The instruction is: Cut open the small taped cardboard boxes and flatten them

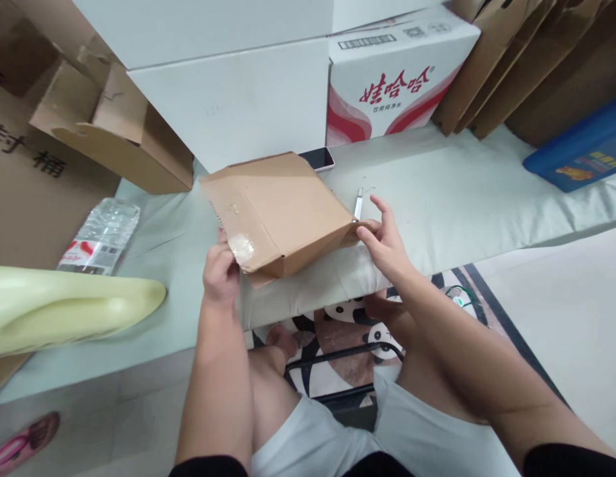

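A flat brown cardboard box (283,209) with clear tape on it lies on a low grey padded surface (437,192) in front of me. My left hand (221,268) grips the box's near left corner, fingers curled around the edge. My right hand (385,242) pinches a small flap at the box's right corner, with the other fingers spread. A small silver knife-like tool (358,202) lies on the surface just beyond my right hand. A phone (320,159) peeks out behind the box.
White boxes (228,93) and a red-and-white printed carton (392,73) stand behind. Brown cartons (104,126) sit at left, folded cardboard (516,59) at right, a blue item (581,152) far right. A crumpled plastic bottle pack (102,235) and a pale yellow object (64,308) lie at left.
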`<state>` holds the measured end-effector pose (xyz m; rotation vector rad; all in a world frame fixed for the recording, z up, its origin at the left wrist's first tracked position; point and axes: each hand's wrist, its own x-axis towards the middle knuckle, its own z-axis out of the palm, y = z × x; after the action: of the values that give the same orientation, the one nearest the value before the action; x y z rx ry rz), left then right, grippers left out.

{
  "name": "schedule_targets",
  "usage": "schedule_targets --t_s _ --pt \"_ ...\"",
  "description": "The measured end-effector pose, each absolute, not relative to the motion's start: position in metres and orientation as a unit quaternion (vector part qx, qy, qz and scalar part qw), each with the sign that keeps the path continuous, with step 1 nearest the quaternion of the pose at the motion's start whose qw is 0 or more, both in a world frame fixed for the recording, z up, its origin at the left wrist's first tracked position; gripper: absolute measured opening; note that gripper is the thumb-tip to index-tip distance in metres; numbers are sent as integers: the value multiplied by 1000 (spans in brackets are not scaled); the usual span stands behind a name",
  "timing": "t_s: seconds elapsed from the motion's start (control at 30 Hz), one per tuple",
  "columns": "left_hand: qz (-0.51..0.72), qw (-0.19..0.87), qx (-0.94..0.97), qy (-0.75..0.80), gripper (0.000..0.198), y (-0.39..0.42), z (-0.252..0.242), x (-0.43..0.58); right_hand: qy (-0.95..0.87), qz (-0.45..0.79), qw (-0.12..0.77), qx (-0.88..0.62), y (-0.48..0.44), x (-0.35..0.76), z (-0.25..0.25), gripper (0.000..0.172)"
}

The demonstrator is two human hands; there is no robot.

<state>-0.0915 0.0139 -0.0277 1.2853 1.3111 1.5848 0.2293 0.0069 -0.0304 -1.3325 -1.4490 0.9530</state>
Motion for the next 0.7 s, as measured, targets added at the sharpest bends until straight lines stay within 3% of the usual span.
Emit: schedule_targets --t_s 0.2,0.33,0.43,0.5,0.6,0.7 --pt "502 542 483 470 31 -3 -9 -110 -568 444 459 -520 16 236 -40 80" --pt "422 585 525 452 32 -11 1 -110 -553 446 482 -512 18 231 -41 66" --pt "460 546 527 461 29 -6 -2 -105 -533 455 515 -493 17 226 -40 55" --pt "515 462 528 492 28 2 -7 -101 -518 468 523 -489 16 223 -38 53" --pt "539 312 569 538 54 13 -13 -94 -507 469 536 -486 16 222 -37 55" --pt "504 303 622 517 82 15 -15 -88 -515 432 553 -493 18 224 -37 57"
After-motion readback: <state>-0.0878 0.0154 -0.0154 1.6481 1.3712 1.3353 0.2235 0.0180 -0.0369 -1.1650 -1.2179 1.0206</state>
